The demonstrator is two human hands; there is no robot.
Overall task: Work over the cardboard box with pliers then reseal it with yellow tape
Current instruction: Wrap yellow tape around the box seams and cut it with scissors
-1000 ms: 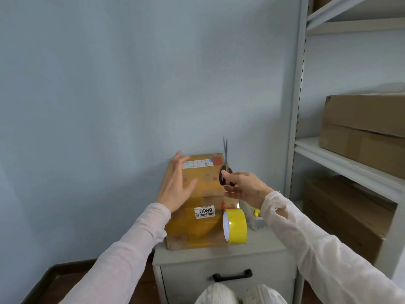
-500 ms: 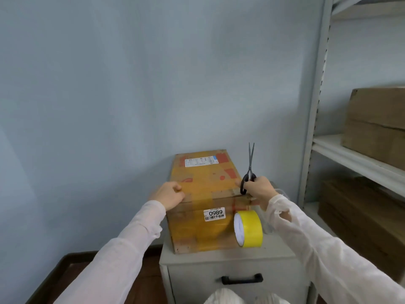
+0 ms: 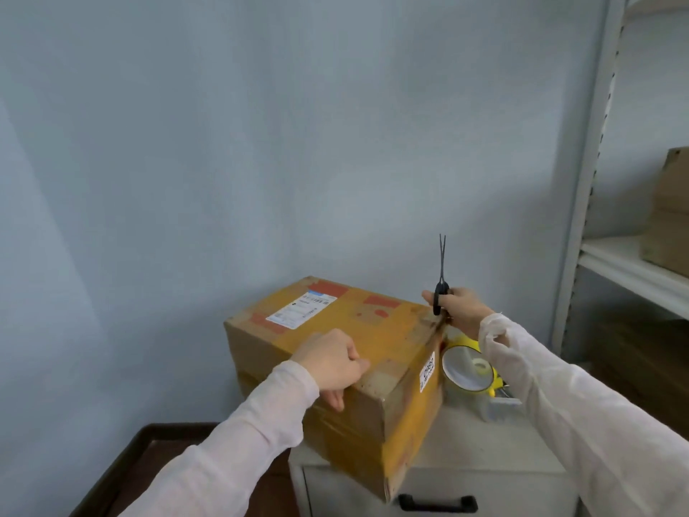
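- Presently, right hand (image 3: 462,309): fingers (image 3: 428,295) closed round the black handles of the pliers (image 3: 441,281). The tool is upright, slim and scissor-like in outline, with its two tips slightly parted and pointing at the ceiling. It is held just above the far right top corner of the box.
- Left hand (image 3: 330,361): fingers (image 3: 356,361) curled on the near top edge of the cardboard box (image 3: 335,322), thumb down the side face, gripping it.
- Cardboard box: lies on the worktop (image 3: 484,442) of a grey drawer cabinet, turned at an angle. Its top carries old yellow tape, red patches and a white shipping label (image 3: 302,311); the end face has a small numbered sticker (image 3: 428,369).
- Yellow tape roll (image 3: 466,341): stands on edge just beside the box's end face, below the right wrist. A grey object lies against it, too unclear to name.
- Surroundings: metal shelving (image 3: 581,218) to the right, holding more cartons (image 3: 667,218).
- Risk, tool: the tips point up and away from the work, so they must swing down to reach the box. A hurried turn could stab the cardboard off the seam or come close to the left hand.
- Risk, box: its near lower corner appears to overhang the cabinet front. Downward pressure there, or a pull by the left hand, could tip or slide it off.
- Risk, tape: the roll stands on edge, so a nudge from the right sleeve or the box could send it rolling off the worktop.
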